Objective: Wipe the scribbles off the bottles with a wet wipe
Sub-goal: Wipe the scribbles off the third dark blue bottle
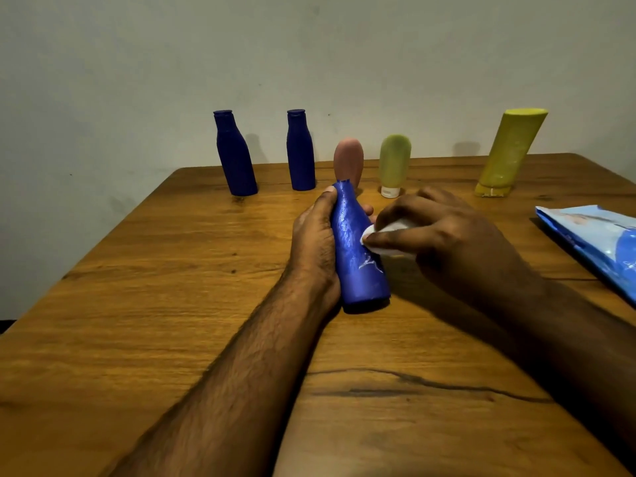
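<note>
Plain pale wall behind, warm brown wood-grain desk [137,304] in front, dark knot line running across the near part. No readable brand or label anywhere; print on the blue wipe packet [599,241] at the right desk edge too blurred to make out. At the centre, a blue bottle [358,249] tilted with its base on the desk and neck pointing away, surface glossy and wet-looking, a pale scribble low on its side near the base. Left hand [315,242] wrapped around the bottle's left side, thumb tip up by the neck, fingertips showing past the far side. Right hand [444,232] curled, fingers pinching a small white wet wipe [378,234] pressed against the bottle's right side, just above the scribble. Along the far edge, near the wall: two dark blue bottles [235,156] [300,153] upright, well apart from each other; a pink tube [348,160] partly hidden behind the held bottle's neck; a pale green tube [394,163] standing on its white cap; a larger yellow tube [509,153], leaning to the right in this wide view.
</note>
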